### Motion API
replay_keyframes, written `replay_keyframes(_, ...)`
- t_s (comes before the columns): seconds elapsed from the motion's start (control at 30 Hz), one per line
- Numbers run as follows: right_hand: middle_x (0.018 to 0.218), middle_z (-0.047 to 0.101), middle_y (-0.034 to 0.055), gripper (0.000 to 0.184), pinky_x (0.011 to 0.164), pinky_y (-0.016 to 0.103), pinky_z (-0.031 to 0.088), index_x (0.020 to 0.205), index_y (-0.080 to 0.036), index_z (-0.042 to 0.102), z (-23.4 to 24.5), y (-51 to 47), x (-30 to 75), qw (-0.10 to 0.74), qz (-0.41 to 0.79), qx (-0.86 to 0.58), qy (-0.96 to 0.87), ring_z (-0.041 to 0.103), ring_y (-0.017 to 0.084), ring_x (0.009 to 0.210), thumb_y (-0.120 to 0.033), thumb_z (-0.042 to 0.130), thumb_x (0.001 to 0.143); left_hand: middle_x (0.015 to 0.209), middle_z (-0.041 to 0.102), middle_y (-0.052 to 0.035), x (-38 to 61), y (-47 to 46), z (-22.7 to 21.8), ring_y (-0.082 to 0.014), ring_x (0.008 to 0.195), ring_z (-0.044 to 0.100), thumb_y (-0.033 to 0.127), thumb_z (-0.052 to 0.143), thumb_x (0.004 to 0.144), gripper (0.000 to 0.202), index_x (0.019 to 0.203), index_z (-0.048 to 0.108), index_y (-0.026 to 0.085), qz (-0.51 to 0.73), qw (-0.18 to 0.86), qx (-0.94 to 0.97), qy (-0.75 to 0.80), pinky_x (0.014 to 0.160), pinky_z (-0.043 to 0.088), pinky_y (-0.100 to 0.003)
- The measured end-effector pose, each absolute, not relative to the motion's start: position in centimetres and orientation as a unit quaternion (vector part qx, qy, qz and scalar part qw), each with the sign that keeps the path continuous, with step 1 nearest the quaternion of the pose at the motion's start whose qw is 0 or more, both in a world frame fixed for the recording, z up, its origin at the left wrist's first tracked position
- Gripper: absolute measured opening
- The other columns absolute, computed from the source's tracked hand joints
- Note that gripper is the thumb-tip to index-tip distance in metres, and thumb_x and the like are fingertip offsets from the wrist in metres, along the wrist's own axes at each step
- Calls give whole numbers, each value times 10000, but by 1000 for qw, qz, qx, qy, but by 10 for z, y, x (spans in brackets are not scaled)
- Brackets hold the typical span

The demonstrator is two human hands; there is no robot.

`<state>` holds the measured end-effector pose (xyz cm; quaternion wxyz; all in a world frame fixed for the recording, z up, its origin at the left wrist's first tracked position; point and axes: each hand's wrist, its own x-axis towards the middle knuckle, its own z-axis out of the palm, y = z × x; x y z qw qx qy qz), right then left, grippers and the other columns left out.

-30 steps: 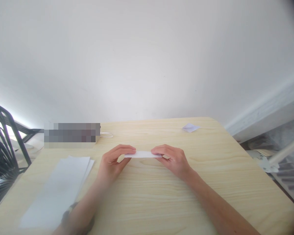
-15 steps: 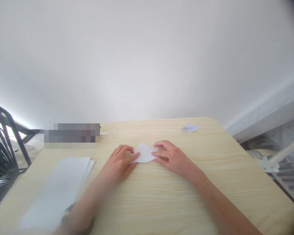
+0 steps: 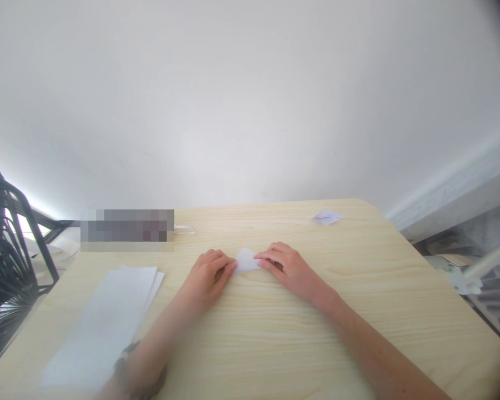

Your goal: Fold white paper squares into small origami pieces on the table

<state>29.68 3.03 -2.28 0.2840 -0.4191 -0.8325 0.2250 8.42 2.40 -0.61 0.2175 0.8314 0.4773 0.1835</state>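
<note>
A small folded piece of white paper [image 3: 245,259] lies on the light wooden table [image 3: 275,333], near its middle. My left hand [image 3: 208,275] rests on the table with its fingers curled, the fingertips pressing the paper's left edge. My right hand [image 3: 285,266] has its fingers together, pressing down on the paper's right side. Part of the paper is hidden under both hands.
A stack of white paper sheets [image 3: 104,322] lies at the left. A small folded paper shape [image 3: 327,216] sits at the far right corner. A blurred-out object [image 3: 127,230] stands at the back left. A black wire chair [image 3: 4,261] is beside the table's left edge.
The long narrow paper strip has been folded inward into a small compact shape. Both hands have come closer together over it.
</note>
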Motion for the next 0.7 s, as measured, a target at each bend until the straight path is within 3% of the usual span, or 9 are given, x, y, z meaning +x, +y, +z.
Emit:
replay_keyframes(0.17,851,593,38,222,801,316,400,1034,-202,591,-25,31,294,275,198,-446,-828,516,159,823,-239,450,866,726,592,-23,82,24,-5,-168,724,529,287,443,840,201,849,619,192,197,225,808,507,665,422,-289)
replay_keyframes(0.43,825,587,30,148,745,267,410,877,-203,647,-24,32,303,287,228,-388,-846,528,132,786,-263,520,830,859,629,-36,66,24,-9,-143,775,581,205,466,827,178,820,644,200,246,179,835,459,702,447,-255)
replay_keyframes(0.7,818,591,31,166,742,275,412,864,-212,668,-24,31,302,285,231,-390,-845,533,132,775,-277,520,829,855,613,-41,62,28,-11,-166,814,556,260,467,833,196,871,656,225,196,112,862,454,706,451,-277)
